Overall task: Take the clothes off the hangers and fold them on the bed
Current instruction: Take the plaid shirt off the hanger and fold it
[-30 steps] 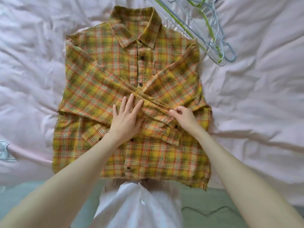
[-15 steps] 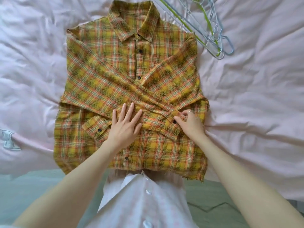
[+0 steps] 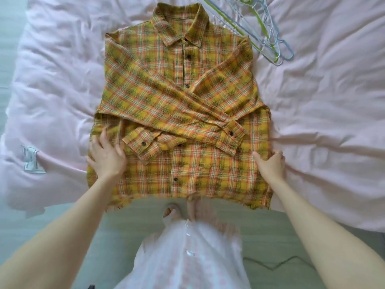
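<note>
Both hands were at the side edges of the yellow-orange plaid button shirt (image 3: 181, 113), which lay face up on the pink bed cover (image 3: 325, 113), sleeves crossed. Left hand (image 3: 107, 156) rested spread and flat; right hand (image 3: 270, 163) gripped the edge. For a square fold, both sides should lift evenly, hem carried toward collar.

No text, brand, number or sign can be read anywhere. A small pale tag (image 3: 31, 159) on the pink bedding (image 3: 323, 122) at the left bears faint marks, too blurred to make out as letters.
</note>
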A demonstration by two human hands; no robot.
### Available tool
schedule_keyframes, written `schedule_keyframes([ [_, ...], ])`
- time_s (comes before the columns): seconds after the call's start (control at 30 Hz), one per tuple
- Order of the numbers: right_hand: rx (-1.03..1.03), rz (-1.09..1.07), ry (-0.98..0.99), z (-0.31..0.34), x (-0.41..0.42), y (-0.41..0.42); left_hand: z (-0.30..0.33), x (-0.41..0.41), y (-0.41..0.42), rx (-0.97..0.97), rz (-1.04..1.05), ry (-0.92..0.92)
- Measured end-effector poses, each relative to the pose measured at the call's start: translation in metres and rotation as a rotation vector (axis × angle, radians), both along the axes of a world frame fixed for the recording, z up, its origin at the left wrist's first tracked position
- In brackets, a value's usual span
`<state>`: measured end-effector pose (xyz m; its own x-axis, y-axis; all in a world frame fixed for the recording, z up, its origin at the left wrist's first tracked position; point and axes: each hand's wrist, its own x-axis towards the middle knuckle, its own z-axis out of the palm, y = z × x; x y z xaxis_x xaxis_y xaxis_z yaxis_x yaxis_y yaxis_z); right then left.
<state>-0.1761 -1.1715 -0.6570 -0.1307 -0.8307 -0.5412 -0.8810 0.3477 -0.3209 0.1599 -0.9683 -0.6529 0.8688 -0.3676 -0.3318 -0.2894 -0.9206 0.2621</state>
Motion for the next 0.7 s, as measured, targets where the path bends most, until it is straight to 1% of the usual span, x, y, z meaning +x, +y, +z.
schedule_keyframes([
  [0.07,0.028,-0.016,-0.007,-0.004,-0.011,0.022,-0.004,0.003,0.027,0.019,0.131,0.073],
  [0.17,0.123,-0.08,-0.026,-0.011,-0.028,0.05,-0.014,0.008,0.065,0.028,0.266,0.151],
  [0.2,0.142,-0.09,-0.016,-0.012,-0.034,0.057,-0.018,0.009,0.078,-0.039,0.321,0.216],
  [0.27,0.141,-0.132,0.0,-0.017,-0.044,0.065,-0.023,0.007,0.098,-0.27,0.44,0.363],
  [0.3,0.149,-0.173,-0.031,-0.02,-0.049,0.069,-0.021,0.002,0.106,-0.352,0.477,0.412],
  [0.37,0.192,-0.269,-0.154,-0.023,-0.058,0.077,-0.021,-0.01,0.122,-0.406,0.485,0.493],
  [0.47,0.281,-0.382,-0.293,-0.023,-0.072,0.096,-0.021,-0.032,0.147,-0.364,0.522,0.704],
  [0.53,0.295,-0.447,-0.358,-0.029,-0.084,0.106,-0.018,-0.042,0.157,-0.357,0.556,0.817],
  [0.63,0.253,-0.578,-0.468,-0.032,-0.093,0.118,-0.011,-0.055,0.169,-0.46,0.666,0.851],
  [0.7,0.207,-0.614,-0.483,-0.02,-0.088,0.126,-0.003,-0.063,0.176,-0.528,0.708,0.821],
])
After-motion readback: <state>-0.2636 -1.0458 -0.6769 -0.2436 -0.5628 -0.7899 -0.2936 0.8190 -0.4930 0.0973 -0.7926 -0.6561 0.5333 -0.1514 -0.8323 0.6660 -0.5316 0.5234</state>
